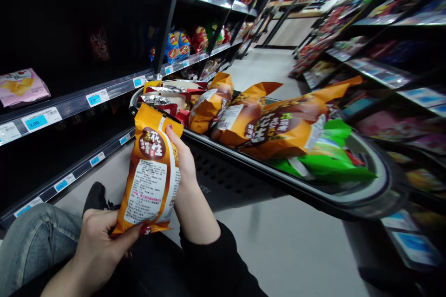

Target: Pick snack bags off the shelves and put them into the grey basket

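An orange peanut snack bag (149, 181) is held up between both hands, its printed back turned to me. My left hand (99, 243) pinches the bottom edge, thumb in front. Along the upper right side, my right hand (183, 162) grips the bag with the thumb on the front and the fingers hidden behind it. Just beyond stands a dark shopping basket (223, 167) heaped with snack bags. Several orange peanut bags (289, 125) lie on top, with green bags (327, 158) at the right end and red and silver packs (163, 97) at the left.
A black shelf (114, 86) with price tags runs along the left. It holds a pink snack pack (23, 87) and blue chip bags (177, 45) farther back. Blurred shelves (393, 55) line the right side. Between them runs a pale floor aisle (270, 67). My bent knee (38, 236) is at lower left.
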`<state>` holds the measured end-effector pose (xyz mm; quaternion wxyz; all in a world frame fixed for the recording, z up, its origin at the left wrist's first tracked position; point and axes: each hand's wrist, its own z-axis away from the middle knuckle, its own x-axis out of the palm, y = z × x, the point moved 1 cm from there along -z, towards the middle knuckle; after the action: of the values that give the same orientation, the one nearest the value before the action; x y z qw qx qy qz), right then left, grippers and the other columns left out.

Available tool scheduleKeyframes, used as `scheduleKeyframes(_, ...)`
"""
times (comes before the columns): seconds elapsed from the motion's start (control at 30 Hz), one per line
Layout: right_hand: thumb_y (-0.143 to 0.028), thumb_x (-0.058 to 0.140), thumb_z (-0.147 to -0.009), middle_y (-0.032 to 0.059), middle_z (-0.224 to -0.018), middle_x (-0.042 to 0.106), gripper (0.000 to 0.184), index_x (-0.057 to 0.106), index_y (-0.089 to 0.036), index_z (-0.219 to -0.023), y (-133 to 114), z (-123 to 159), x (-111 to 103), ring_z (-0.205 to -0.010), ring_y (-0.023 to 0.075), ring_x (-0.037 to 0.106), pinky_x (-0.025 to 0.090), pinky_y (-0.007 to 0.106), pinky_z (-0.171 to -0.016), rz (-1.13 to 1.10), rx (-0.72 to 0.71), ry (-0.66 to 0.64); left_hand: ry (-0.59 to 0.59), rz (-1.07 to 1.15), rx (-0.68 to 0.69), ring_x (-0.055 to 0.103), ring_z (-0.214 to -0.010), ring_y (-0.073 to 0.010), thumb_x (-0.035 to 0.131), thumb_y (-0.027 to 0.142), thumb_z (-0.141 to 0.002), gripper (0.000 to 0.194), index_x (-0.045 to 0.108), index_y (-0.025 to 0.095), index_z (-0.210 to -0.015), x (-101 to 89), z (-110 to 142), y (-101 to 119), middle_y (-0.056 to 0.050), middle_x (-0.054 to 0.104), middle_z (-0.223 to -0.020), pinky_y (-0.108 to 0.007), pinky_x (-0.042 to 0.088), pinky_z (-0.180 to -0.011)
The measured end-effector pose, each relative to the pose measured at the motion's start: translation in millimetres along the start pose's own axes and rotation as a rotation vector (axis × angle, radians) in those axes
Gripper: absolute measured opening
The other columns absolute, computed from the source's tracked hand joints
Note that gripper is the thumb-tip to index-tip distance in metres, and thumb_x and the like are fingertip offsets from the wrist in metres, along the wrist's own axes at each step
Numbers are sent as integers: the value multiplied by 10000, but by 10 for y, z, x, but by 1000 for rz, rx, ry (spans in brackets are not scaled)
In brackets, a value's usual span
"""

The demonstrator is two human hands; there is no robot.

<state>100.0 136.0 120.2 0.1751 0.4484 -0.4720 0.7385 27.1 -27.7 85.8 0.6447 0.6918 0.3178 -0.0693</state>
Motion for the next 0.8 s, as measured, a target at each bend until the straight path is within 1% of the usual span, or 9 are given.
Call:
scheduleKeyframes(0.1, -290, 551, -805, 26, -864, 719, 187, 642, -160, -904, 1, -14, -17, -772, 167, 676, 531, 300, -817, 27, -17, 8, -15, 49, -61, 514, -352, -97, 596, 390, -767, 323, 665, 144, -571, 4, 2, 3, 1, 561, -416, -179, 387, -376)
scheduleKeyframes(0.2, -288, 569, -777, 36, -904, 715, 201, 639, -165, -919, -9, -27, -28, -814, 195, 675, 537, 339, -806, 43, -76, 11, -27, 137, -179, 483, -356, -90, 621, 396, -735, 289, 693, 140, -622, 17, -16, -4, 8, 542, -414, -184, 373, -374)
scheduleKeyframes(0.27, -285, 586, -756, 39, -901, 715, 209, 638, -166, -919, -30, -23, -23, -835, 209, 672, 540, 360, -796, 50, -158, 24, -29, 250, -299, 454, -349, -78, 646, 386, -705, 260, 698, 136, -653, 29, -57, -31, 26, 515, -398, -179, 362, -367)
scheduleKeyframes(0.37, -258, 618, -721, 26, -879, 717, 172, 647, -178, -871, -84, 21, 3, -835, 212, 671, 542, 375, -790, 84, -354, 87, -70, 444, -438, 428, -309, -69, 689, 381, -642, 262, 650, 128, -586, 55, -160, -116, 54, 467, -352, -177, 352, -341)
scheduleKeyframes(0.43, -232, 630, -706, 14, -861, 718, 123, 652, -187, -819, -120, 72, 29, -834, 210, 671, 541, 376, -791, 113, -460, 123, -109, 514, -464, 423, -289, -70, 706, 386, -618, 288, 606, 128, -536, 77, -225, -186, 64, 440, -316, -179, 354, -335)
scheduleKeyframes(0.5, -225, 633, -704, 11, -831, 718, 80, 651, -191, -775, -144, 122, 56, -855, 212, 667, 541, 375, -789, 139, -507, 127, -133, 548, -470, 411, -273, -66, 707, 407, -617, 323, 580, 128, -515, 102, -264, -245, 66, 426, -287, -177, 350, -332)
scheduleKeyframes(0.67, -262, 629, -711, 21, -803, 715, 68, 639, -201, -740, -153, 173, 88, -912, 228, 653, 542, 378, -774, 195, -555, 107, -139, 592, -481, 356, -245, -52, 721, 424, -597, 350, 545, 138, -498, 141, -273, -297, 85, 389, -268, -167, 295, -293)
scheduleKeyframes(0.8, -252, 637, -692, 34, -795, 717, 78, 646, -194, -744, -145, 153, 86, -912, 242, 652, 546, 381, -757, 206, -553, 121, -160, 578, -475, 359, -248, -49, 698, 420, -630, 336, 552, 142, -510, 133, -271, -291, 85, 398, -275, -163, 297, -296)
